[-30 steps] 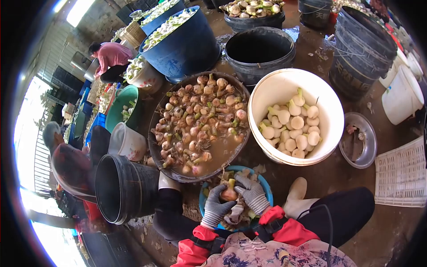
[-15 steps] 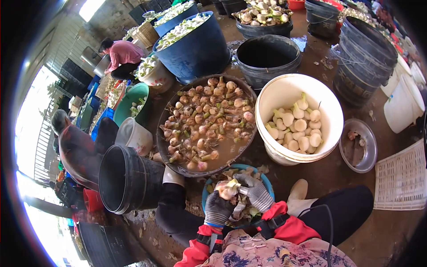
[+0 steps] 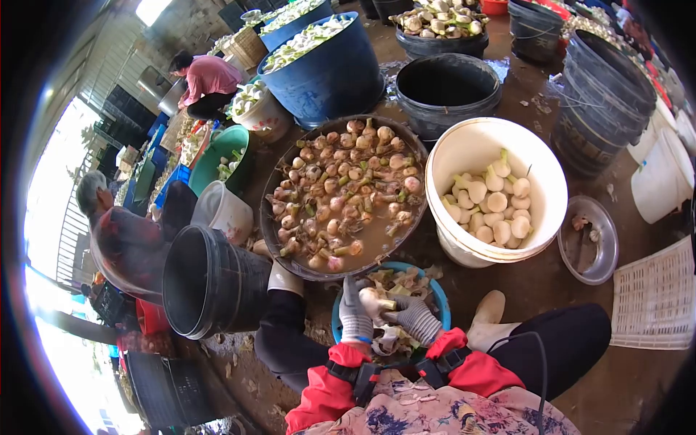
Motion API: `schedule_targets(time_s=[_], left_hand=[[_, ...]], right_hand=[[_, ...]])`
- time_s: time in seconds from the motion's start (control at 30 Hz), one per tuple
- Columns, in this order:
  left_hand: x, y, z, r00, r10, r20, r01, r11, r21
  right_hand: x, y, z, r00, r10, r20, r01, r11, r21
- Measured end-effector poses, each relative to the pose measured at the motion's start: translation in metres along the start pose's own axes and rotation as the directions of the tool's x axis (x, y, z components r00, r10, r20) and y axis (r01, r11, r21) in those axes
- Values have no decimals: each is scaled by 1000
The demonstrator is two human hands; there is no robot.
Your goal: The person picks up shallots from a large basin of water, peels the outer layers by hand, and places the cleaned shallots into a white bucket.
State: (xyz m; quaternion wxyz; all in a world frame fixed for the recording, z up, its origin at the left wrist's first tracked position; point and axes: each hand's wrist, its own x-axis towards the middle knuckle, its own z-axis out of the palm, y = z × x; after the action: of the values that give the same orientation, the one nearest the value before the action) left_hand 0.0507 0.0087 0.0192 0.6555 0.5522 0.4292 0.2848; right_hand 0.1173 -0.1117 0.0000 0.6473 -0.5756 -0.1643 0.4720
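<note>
My right hand [image 3: 415,320], in a grey striped glove, is closed round the green stem of a pale garlic bulb [image 3: 373,303]. Close against the bulb's left side is my left hand [image 3: 355,313], gloved too, its fingers stretched up toward the basin's rim. Below both hands, a blue tub [image 3: 441,296] holds peeled skins [image 3: 408,283]. Just beyond, a wide dark basin [image 3: 270,243] contains muddy water and many unpeeled garlic bulbs [image 3: 341,174]. To its right, a white bucket [image 3: 545,181] is partly filled with peeled bulbs [image 3: 496,203].
Black buckets stand at left [image 3: 210,283], behind the basin [image 3: 449,90] and at right [image 3: 598,101]. A metal bowl [image 3: 609,250] and white plastic basket [image 3: 652,297] lie on the right. Two people [image 3: 119,239] sit on the left, one farther back, near a green tub [image 3: 217,156].
The loose skin around the held bulb is gone, leaving it paler. My left hand has straightened its fingers and moved up toward the basin. The view has shifted slightly.
</note>
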Motion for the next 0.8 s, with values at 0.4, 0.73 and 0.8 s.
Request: schedule_targets(time_s=[0.4,0.73,0.8], left_hand=[[35,32,-8,908,-395,138,396,918,22],[-30,2,-15,939,232,256,-345,642,684],[-20,10,-18,957,147,250,-266,791,551]], right_hand=[[-9,-15,0,959,32,282,14,987,-157],[6,-4,5,927,-123,354,344,652,-675],[0,-2,4,955,105,276,-52,980,-193]])
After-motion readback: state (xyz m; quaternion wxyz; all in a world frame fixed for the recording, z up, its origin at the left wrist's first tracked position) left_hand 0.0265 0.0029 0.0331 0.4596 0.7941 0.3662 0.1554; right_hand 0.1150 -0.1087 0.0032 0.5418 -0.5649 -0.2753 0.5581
